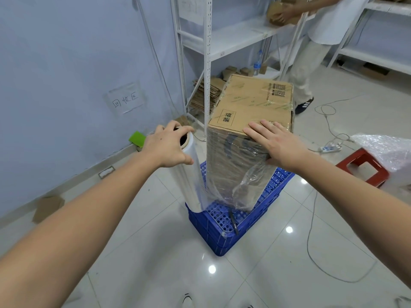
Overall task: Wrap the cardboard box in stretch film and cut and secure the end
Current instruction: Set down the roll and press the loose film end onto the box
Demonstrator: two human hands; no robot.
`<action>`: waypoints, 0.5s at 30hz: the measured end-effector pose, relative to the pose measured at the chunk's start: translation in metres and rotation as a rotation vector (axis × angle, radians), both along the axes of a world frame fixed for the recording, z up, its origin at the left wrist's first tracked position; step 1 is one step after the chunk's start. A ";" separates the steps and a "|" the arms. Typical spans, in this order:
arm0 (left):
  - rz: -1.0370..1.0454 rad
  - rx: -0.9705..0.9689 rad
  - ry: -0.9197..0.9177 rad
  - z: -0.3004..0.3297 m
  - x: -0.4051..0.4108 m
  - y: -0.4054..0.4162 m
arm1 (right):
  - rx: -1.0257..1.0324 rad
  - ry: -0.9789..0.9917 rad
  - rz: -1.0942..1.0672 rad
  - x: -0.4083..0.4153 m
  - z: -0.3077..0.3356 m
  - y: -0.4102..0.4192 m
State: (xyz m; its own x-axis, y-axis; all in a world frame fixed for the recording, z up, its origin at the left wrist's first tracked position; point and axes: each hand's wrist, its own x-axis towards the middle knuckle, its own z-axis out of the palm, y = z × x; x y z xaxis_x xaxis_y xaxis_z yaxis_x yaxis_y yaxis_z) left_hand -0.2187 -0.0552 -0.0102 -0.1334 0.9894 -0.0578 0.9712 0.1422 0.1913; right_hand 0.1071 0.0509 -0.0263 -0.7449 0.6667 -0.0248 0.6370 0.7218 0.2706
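A tall cardboard box (251, 101) stands upright on a blue plastic crate (224, 230), its near side covered in clear stretch film (235, 174). The film runs from the box's left edge to an upright stretch film roll (191, 174) just left of it. My left hand (166, 147) grips the top of the roll, fingers curled over its core. My right hand (275, 145) lies flat with straight fingers on the box's near top edge, thumb against the wrapped side. A dark cutter (233, 223) lies on the crate in front of the box.
White metal shelving (208, 41) stands right behind the box, with flattened cartons below. Another person (311, 52) works at the shelves. A red stool (364, 165) with bubble wrap, a power strip (331, 148) and loose cables lie on the tiled floor to the right.
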 end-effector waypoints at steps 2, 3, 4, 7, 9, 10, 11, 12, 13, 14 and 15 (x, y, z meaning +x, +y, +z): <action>-0.004 -0.014 -0.006 0.000 -0.002 0.002 | 0.001 0.001 -0.002 0.000 -0.001 0.001; -0.005 -0.022 -0.002 -0.001 -0.002 0.003 | 0.000 0.002 0.000 0.001 -0.001 0.002; -0.008 -0.028 0.006 -0.001 -0.002 0.003 | 0.000 0.001 0.003 0.001 0.000 0.002; -0.022 -0.024 0.037 -0.005 -0.002 0.003 | 0.023 -0.009 -0.033 -0.001 -0.001 0.000; -0.020 -0.013 0.040 -0.009 -0.003 0.002 | 0.077 -0.018 -0.116 -0.004 -0.004 -0.003; -0.017 -0.010 0.031 -0.010 -0.004 0.002 | 0.099 -0.017 -0.162 -0.005 -0.006 -0.005; -0.015 -0.008 0.014 -0.012 -0.006 0.002 | 0.103 -0.014 -0.196 -0.006 -0.007 -0.006; -0.017 -0.006 -0.008 -0.013 -0.007 0.002 | 0.095 -0.011 -0.208 -0.007 -0.008 -0.006; -0.020 -0.002 -0.031 -0.015 -0.009 0.002 | 0.082 -0.008 -0.200 -0.006 -0.008 -0.005; -0.022 0.005 -0.051 -0.016 -0.011 0.002 | 0.070 -0.004 -0.184 -0.005 -0.007 -0.003; -0.022 0.014 -0.067 -0.017 -0.014 0.002 | 0.062 -0.002 -0.172 -0.002 -0.005 0.001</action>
State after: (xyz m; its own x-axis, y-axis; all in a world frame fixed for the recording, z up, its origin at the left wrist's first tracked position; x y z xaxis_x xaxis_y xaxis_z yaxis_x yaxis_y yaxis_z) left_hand -0.2325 -0.0531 -0.0270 -0.1081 0.9928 -0.0523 0.9589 0.1180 0.2579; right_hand 0.1051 0.0517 -0.0318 -0.6200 0.7843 0.0186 0.7489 0.5846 0.3122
